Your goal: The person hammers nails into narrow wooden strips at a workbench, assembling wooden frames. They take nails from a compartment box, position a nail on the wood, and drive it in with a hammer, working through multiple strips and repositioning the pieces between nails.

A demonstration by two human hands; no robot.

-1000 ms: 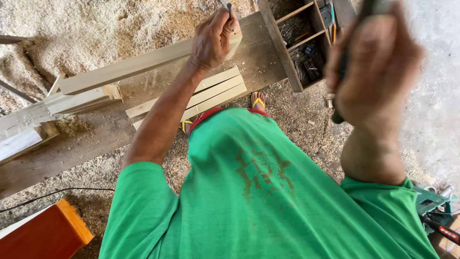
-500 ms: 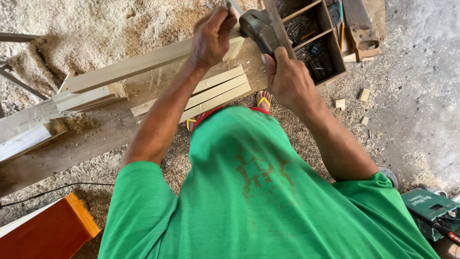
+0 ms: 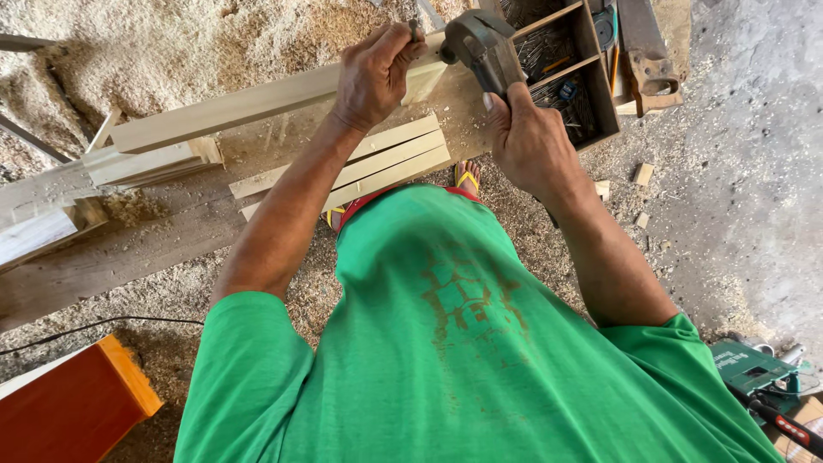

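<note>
My right hand (image 3: 530, 141) grips the handle of a dark metal hammer (image 3: 477, 45), whose head sits just right of my left hand. My left hand (image 3: 374, 75) pinches a small nail (image 3: 416, 32) upright against the top of a long pale wooden batten (image 3: 240, 107). That batten lies across a worn wooden bench (image 3: 129, 249). Three thin pale slats (image 3: 403, 154) lie side by side on the bench under my left forearm. My green shirt fills the lower half of the view.
A wooden compartment box (image 3: 576, 69) with nails and tools stands at top right. Sawdust (image 3: 171, 43) is heaped behind the bench. An orange-brown wooden block (image 3: 77, 403) is at bottom left, a green power tool (image 3: 754, 373) at bottom right, a black cable (image 3: 103, 326) on the floor.
My right hand came down from high up near the camera with the hammer, and its head now sits close beside the nail. My left hand stayed on the batten.
</note>
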